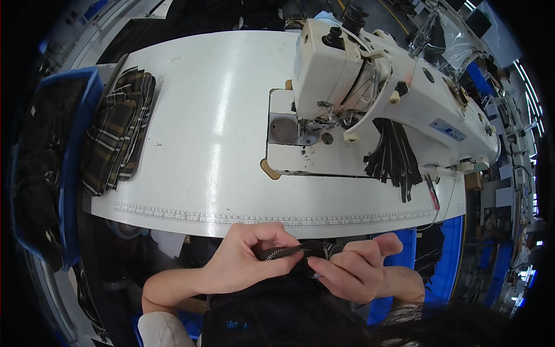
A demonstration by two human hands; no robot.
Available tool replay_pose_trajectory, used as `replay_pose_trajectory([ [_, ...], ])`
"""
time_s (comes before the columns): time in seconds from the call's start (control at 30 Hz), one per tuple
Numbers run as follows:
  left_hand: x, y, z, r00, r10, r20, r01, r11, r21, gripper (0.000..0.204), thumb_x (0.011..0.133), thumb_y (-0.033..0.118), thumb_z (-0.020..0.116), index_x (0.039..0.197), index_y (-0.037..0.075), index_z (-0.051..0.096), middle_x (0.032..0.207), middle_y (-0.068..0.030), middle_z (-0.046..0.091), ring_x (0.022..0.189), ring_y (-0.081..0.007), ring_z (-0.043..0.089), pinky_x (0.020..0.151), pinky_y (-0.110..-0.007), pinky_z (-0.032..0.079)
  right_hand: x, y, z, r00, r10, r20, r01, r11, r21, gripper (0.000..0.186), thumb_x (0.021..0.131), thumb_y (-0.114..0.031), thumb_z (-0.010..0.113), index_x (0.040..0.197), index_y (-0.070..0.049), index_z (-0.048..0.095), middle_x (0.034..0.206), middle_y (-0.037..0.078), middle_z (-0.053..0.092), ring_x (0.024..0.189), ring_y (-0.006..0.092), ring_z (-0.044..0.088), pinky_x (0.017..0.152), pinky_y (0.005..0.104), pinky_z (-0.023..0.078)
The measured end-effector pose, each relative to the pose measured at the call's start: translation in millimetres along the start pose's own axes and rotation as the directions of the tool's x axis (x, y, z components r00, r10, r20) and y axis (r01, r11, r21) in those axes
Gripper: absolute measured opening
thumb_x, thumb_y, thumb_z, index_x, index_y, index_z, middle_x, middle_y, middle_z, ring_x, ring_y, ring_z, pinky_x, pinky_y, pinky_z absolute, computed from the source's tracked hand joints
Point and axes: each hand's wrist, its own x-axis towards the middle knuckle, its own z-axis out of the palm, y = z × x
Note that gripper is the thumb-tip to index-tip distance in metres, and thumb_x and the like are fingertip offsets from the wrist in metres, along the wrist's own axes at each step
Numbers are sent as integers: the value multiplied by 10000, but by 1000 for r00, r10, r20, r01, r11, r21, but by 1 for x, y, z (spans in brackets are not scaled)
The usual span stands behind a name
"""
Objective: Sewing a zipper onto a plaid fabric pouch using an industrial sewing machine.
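Observation:
Below the ruler at the table's front edge, my left hand [245, 260] pinches a dark strip with metal zipper teeth [277, 253] between thumb and fingers. My right hand [352, 269] is closed on the right part of the same dark zipper piece, its fingertips close to my left thumb. Part of the piece is hidden by my fingers. A white sewing machine [324, 69] stands on the white table [202, 133] beyond my hands. A bundle of black zippers [392, 153] hangs at the machine's right side, with a small red-handled tool [433, 194] beside it.
Folded plaid fabric pieces [113, 133] lie at the table's left. A blue bin [78, 162] of dark items stands alongside. Blue containers [392, 243] and dark cloth [430, 248] are below the table at the right. A printed ruler [173, 213] runs along the front edge.

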Motion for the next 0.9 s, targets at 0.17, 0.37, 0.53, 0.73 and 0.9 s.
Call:
replay_pose_trajectory([
  [0.17, -2, 5, 3, 999, 18, -33, -18, 1000, 21, 97, 822, -30, 643, 919, -25, 645, 874, -5, 632, 818, -41, 567, 735, -185, 440, 18, 0, -7, 987, 162, 11, -161, 975, 152, 318, 570, -110, 687, 888, -111, 679, 825, -37, 555, 754, 126, 502, 755, 336, 277],
  [0.37, -1, 4, -1, 984, 176, 29, -173, 901, 397, 155, 777, 8, 691, 928, 0, 656, 770, -6, 530, 689, -57, 487, 608, -214, 380, 25, 7, -3, 884, 389, 261, -459, 611, 645, 253, 702, 31, 731, 917, -43, 620, 1065, 100, 597, 864, 199, 584, 764, 304, 457],
  [0.53, 1, 6, -4, 995, 91, 30, -96, 927, 362, 149, 775, 28, 694, 917, -2, 657, 758, -9, 530, 664, -59, 458, 596, -223, 366, 29, 16, -10, 729, 343, 593, -684, 320, 656, 166, 784, 42, 675, 930, -5, 612, 1026, 119, 621, 910, 171, 604, 769, 267, 485],
  [0.73, 4, 8, -3, 1000, 4, 29, -12, 960, 281, 120, 796, 46, 690, 899, -6, 659, 732, 10, 550, 674, -37, 463, 613, -208, 375, 24, 19, -2, 642, 388, 661, -727, 36, 685, 122, 823, -43, 681, 907, -14, 597, 857, 6, 611, 742, 47, 523, 640, 183, 422],
  [0.9, 4, 8, -5, 999, -40, 32, 33, 981, 193, 104, 806, 57, 689, 885, -4, 662, 727, 22, 565, 695, -22, 474, 635, -193, 385, 28, 21, -1, 544, 391, 742, -788, -66, 612, 121, 816, -69, 694, 861, -25, 590, 784, -41, 573, 682, 8, 463, 597, 169, 379],
])
